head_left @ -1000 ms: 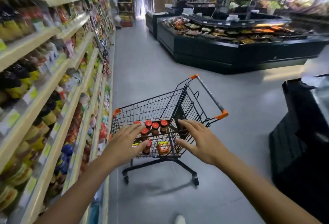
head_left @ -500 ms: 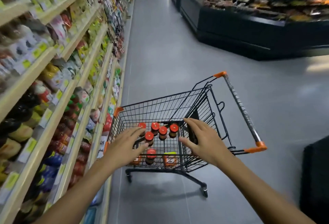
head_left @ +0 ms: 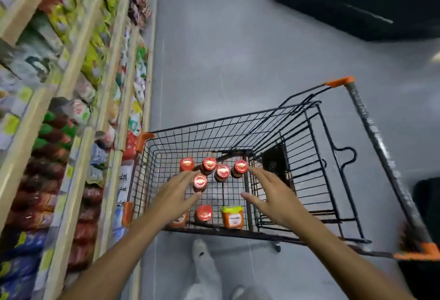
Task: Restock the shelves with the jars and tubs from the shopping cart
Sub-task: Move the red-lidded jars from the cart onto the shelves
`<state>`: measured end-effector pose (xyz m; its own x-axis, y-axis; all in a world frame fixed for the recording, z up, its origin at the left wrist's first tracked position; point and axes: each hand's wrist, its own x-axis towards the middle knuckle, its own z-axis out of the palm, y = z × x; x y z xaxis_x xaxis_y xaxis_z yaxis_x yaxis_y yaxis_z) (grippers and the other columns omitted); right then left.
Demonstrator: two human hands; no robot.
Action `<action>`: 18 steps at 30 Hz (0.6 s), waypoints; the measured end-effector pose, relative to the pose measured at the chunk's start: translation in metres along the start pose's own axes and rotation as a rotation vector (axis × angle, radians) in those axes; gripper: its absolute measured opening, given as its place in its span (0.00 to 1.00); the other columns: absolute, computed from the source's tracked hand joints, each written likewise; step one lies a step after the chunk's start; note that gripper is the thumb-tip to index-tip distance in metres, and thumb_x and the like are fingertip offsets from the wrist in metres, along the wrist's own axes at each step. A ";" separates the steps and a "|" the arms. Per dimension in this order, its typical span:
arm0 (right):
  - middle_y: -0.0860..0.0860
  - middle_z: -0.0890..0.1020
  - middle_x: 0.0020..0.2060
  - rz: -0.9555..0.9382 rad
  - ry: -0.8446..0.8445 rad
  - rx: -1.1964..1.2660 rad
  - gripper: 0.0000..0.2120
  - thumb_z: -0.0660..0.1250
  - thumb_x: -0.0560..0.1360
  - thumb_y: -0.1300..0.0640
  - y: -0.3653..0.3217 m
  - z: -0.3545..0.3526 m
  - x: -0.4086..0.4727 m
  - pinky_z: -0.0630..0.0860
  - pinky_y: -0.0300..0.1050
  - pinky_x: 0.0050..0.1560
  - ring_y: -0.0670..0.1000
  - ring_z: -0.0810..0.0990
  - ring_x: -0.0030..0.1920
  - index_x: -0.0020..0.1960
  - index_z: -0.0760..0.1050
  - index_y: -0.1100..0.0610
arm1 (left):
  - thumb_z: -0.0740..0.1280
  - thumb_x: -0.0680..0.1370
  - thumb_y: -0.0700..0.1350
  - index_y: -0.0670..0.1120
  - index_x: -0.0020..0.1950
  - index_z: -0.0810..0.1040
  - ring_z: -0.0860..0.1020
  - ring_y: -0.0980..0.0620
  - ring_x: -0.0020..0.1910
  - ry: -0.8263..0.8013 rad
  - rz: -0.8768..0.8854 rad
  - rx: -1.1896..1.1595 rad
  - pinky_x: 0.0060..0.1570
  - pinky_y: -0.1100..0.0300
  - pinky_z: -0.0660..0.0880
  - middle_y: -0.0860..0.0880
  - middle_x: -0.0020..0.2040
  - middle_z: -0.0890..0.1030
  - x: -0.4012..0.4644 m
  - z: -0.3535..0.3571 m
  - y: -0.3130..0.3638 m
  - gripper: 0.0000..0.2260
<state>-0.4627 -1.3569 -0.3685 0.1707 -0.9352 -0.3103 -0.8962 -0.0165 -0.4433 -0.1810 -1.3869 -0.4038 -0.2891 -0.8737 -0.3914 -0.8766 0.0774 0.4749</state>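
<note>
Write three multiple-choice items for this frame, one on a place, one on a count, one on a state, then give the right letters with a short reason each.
1. Where does the yellow-lidded orange tub lie in the black wire shopping cart?
A. Along the basket's near edge, right of a red-lidded jar
B. In the far corner
C. On the floor outside

2. How many round red jar lids show in the basket?
A. Two
B. Six
C. Ten

3. What are the two hands doing?
A. Each grips a jar
B. Both push the handle
C. Both reach into the basket, fingers spread, gripping nothing

Answers: 1 A, the tub sits by the near wire wall beside that jar. 2 B, five lids cluster at the far side and one stands near. 3 C, the left hand and right hand are spread above the jars, closed round none.
</note>
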 end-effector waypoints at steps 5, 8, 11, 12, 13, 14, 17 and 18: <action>0.48 0.63 0.80 0.038 -0.082 0.073 0.35 0.60 0.79 0.34 0.026 0.040 0.064 0.61 0.46 0.76 0.49 0.60 0.79 0.82 0.54 0.44 | 0.66 0.79 0.59 0.57 0.80 0.55 0.58 0.51 0.79 -0.073 -0.070 -0.043 0.76 0.46 0.59 0.53 0.80 0.56 0.065 0.034 -0.040 0.33; 0.47 0.64 0.79 0.039 -0.104 0.099 0.35 0.62 0.79 0.35 0.048 0.068 0.099 0.63 0.48 0.75 0.48 0.62 0.78 0.81 0.54 0.44 | 0.68 0.78 0.59 0.57 0.80 0.54 0.61 0.50 0.77 -0.119 -0.111 -0.050 0.72 0.46 0.65 0.53 0.80 0.58 0.099 0.060 -0.063 0.35; 0.46 0.64 0.78 0.034 -0.126 0.124 0.35 0.64 0.80 0.38 0.071 0.097 0.130 0.61 0.43 0.73 0.47 0.62 0.77 0.81 0.53 0.43 | 0.70 0.77 0.56 0.55 0.81 0.54 0.62 0.49 0.76 -0.148 -0.151 -0.059 0.71 0.48 0.65 0.53 0.80 0.58 0.130 0.086 -0.080 0.37; 0.45 0.64 0.78 0.028 -0.132 0.130 0.36 0.65 0.80 0.38 0.078 0.107 0.140 0.59 0.40 0.72 0.47 0.61 0.77 0.81 0.52 0.43 | 0.71 0.77 0.55 0.54 0.81 0.53 0.62 0.49 0.77 -0.155 -0.175 -0.080 0.72 0.48 0.64 0.53 0.80 0.57 0.137 0.096 -0.086 0.38; 0.45 0.63 0.79 0.026 -0.143 0.134 0.36 0.65 0.80 0.39 0.087 0.119 0.149 0.57 0.39 0.71 0.47 0.60 0.78 0.82 0.52 0.43 | 0.72 0.77 0.55 0.54 0.81 0.52 0.60 0.48 0.78 -0.163 -0.202 -0.101 0.73 0.47 0.64 0.52 0.80 0.57 0.144 0.106 -0.093 0.39; 0.46 0.62 0.79 0.021 -0.160 0.137 0.36 0.65 0.80 0.39 0.095 0.131 0.159 0.57 0.40 0.72 0.47 0.60 0.78 0.82 0.51 0.43 | 0.72 0.76 0.55 0.55 0.81 0.51 0.58 0.47 0.79 -0.170 -0.230 -0.120 0.75 0.44 0.63 0.52 0.81 0.55 0.149 0.118 -0.102 0.40; 0.48 0.59 0.81 -0.005 -0.247 0.127 0.39 0.63 0.80 0.38 0.118 0.173 0.186 0.65 0.50 0.73 0.51 0.59 0.79 0.82 0.45 0.41 | 0.72 0.76 0.54 0.55 0.81 0.48 0.52 0.48 0.81 -0.175 -0.287 -0.152 0.76 0.43 0.60 0.52 0.82 0.52 0.160 0.149 -0.120 0.42; 0.48 0.57 0.81 -0.003 -0.279 0.118 0.40 0.64 0.80 0.38 0.124 0.187 0.194 0.67 0.53 0.72 0.52 0.59 0.79 0.82 0.42 0.39 | 0.73 0.76 0.53 0.55 0.81 0.48 0.52 0.48 0.81 -0.167 -0.291 -0.157 0.75 0.44 0.60 0.52 0.82 0.52 0.164 0.158 -0.125 0.43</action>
<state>-0.4644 -1.4745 -0.6412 0.2936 -0.8015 -0.5209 -0.8447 0.0375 -0.5339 -0.1801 -1.4643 -0.6517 -0.1065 -0.7567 -0.6450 -0.8656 -0.2486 0.4346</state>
